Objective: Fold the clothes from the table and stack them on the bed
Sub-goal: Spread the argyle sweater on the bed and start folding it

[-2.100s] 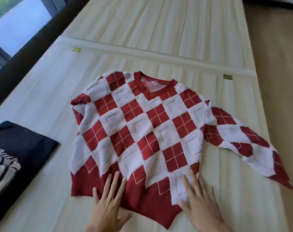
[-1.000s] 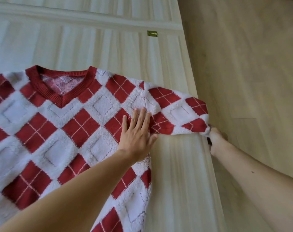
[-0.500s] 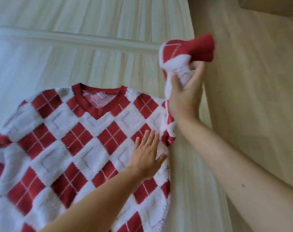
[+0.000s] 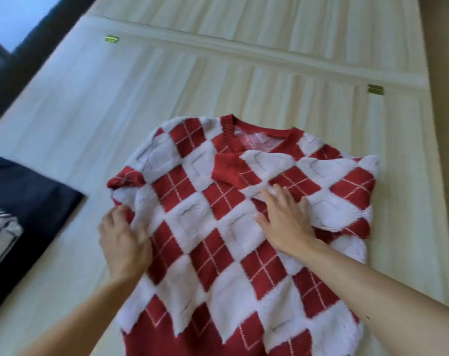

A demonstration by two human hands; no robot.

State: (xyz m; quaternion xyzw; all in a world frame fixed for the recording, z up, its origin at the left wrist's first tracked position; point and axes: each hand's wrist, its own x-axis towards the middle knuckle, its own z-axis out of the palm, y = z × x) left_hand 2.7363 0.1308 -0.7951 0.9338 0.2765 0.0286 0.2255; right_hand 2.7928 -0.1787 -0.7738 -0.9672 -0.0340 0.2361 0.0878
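**Sweater half folded, stacking yet to come**

A red-and-white argyle sweater (image 4: pixel 213 253) lies face up on the pale wooden table (image 4: pixel 115 111), collar away from the person. The folded sleeve (image 4: pixel 308 181) on the person's right is laid across the chest, and the right hand (image 4: pixel 285 222) rests flat on it, fingers straight and spread, holding nothing. The left hand (image 4: pixel 123 242) is at the garment's opposite edge, its fingers curled round the knit with the thumb on top. Just beyond it the other sleeve (image 4: pixel 125 181) sits bunched and not yet brought in.

At the left edge of the view a dark folded garment (image 4: pixel 25 196) lies apart from the sweater, with a striped piece (image 4: pixel 0 227) on top of it.

By the look of it, the fold is about a third done: the second sleeve, the body fold and the carry to the bed all remain. No bed is in view.
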